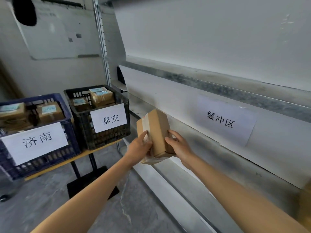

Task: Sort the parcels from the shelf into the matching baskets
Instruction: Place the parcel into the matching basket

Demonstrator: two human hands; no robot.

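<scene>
One parcel (pixel 156 128) between left hand (pixel 140 147) and right hand (pixel 179 145); two baskets (pixel 107 138)

Reaches forward with both bare arms, forearms rising from the lower edge of the view and drawing together ahead, wrists close to straight. Grips the left side of a parcel (pixel 157 128) with the left hand (pixel 140 146), one digit stretched up along it and the rest curled round the lower part. Clasps the opposite side with the right hand (pixel 179 145), fingers curled onto it, palms turned toward each other.
</scene>
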